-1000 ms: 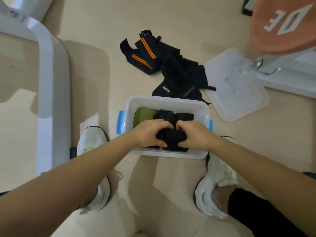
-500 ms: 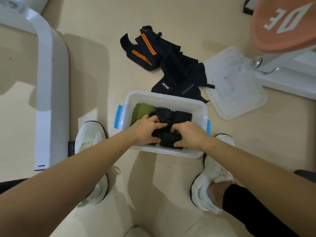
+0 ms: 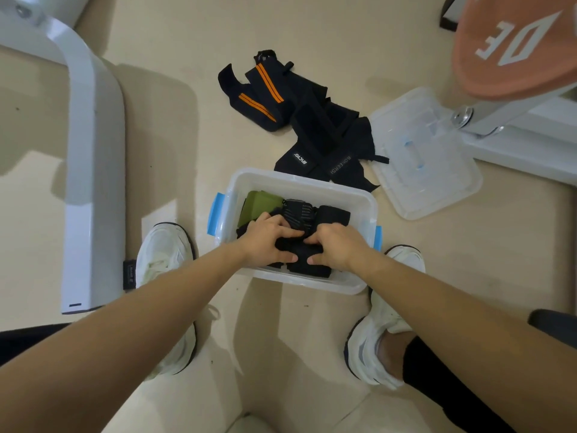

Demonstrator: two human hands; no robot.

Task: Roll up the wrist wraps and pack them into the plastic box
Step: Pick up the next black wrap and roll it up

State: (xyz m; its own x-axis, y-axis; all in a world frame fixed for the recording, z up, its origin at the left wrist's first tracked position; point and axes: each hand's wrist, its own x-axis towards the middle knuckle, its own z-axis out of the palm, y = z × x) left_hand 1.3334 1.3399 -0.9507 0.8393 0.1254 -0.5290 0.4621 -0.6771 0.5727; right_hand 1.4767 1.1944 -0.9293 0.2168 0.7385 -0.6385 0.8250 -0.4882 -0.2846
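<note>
- A black roll (image 3: 307,259) of wrist wrap sits in the near half of the plastic box (image 3: 299,180), and both hands are on it.
- The left hand (image 3: 267,242) holds the left end of the roll. Its grip is closed round the fabric, fingers curled over the top and thumb against the near side.
- The right hand (image 3: 336,246) holds the right end in the same way, fingers bent over the top and thumb tip on the near side.
- The fingertips of the two hands nearly meet over the middle of the roll.
- Behind the hands, three more rolls lie side by side along the far wall of the box: a green roll (image 3: 259,204) on the left, a patterned black roll (image 3: 299,212) in the middle and a plain black roll (image 3: 334,214) on the right.
- The box is clear with a blue latch (image 3: 215,215) on its left end and another on its right. It stands on the floor between the person's two white shoes (image 3: 162,254).
- Just beyond the box lies a heap of loose wraps (image 3: 327,135), not rolled. The nearest ones touch or overlap the far rim, and two at the far left carry orange stripes.
- The clear lid (image 3: 427,157) lies flat on the floor to the right of the heap, well apart from the box.
- A white metal frame (image 3: 93,151) runs down the left side.
- A reddish disc (image 3: 515,42) with white letters sits at the top right, over another white frame.
</note>
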